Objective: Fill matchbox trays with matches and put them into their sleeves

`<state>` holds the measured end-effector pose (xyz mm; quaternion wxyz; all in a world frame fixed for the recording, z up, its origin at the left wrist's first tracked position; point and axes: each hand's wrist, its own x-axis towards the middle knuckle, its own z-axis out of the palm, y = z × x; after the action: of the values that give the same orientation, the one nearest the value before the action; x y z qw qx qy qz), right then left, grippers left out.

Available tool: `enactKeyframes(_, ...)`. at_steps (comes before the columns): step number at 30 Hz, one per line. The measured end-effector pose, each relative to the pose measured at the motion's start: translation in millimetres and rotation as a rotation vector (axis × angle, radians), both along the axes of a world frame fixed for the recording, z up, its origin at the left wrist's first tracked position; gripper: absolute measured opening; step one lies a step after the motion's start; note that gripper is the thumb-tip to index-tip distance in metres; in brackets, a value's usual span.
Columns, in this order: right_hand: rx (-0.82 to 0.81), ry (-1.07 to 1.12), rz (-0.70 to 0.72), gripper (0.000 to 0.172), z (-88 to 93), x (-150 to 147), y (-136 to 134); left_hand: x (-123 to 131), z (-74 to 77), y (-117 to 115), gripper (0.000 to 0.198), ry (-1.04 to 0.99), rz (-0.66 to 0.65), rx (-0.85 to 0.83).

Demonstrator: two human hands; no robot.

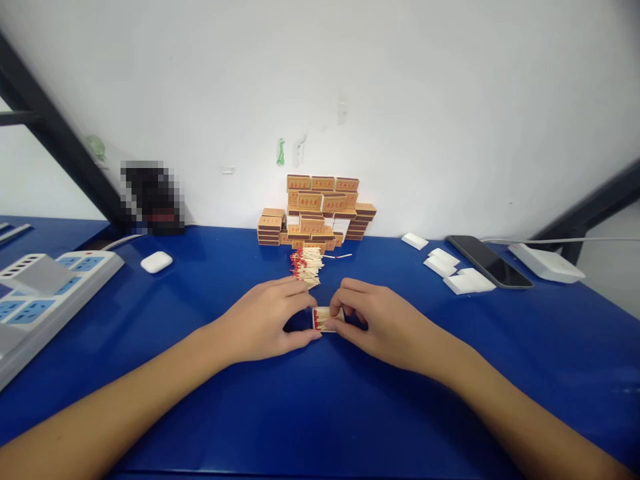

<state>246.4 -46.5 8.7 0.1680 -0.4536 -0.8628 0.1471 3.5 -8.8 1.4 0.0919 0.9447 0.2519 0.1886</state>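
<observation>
A small white matchbox tray (314,321) lies on the blue table with red-headed matchsticks (320,319) in it. My left hand (270,317) holds the tray by its left end, index finger on the far side and thumb on the near side. Over the tray's right half, my right hand (377,320) has its thumb and fingers closed in a pinch on matchsticks; its fingertips partly hide them. Just beyond my hands is a loose pile of matchsticks (310,265), heads mostly to the left.
Orange-brown matchboxes (327,203) are stacked against the wall. White trays (467,281) and a dark phone (490,261) lie at the right, near a white device (546,262). To the left are a white earbud case (157,261) and a power strip (60,300).
</observation>
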Motion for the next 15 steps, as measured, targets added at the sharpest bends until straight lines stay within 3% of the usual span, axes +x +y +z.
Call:
enactKeyframes(4,-0.056,0.021,-0.002,0.012,0.8,-2.1,-0.5,-0.1,-0.9,-0.2,0.022,0.004,-0.003,-0.015)
enactKeyframes(9,-0.006,-0.034,-0.037,0.014,0.0,-3.8,-0.3,-1.0,-2.2,0.0,0.023,0.007,-0.001,-0.017)
enactKeyframes(15,0.004,-0.026,0.025,0.020,1.4,-1.2,-1.0,-1.0,-1.7,-0.1,0.023,-0.002,0.001,-0.017)
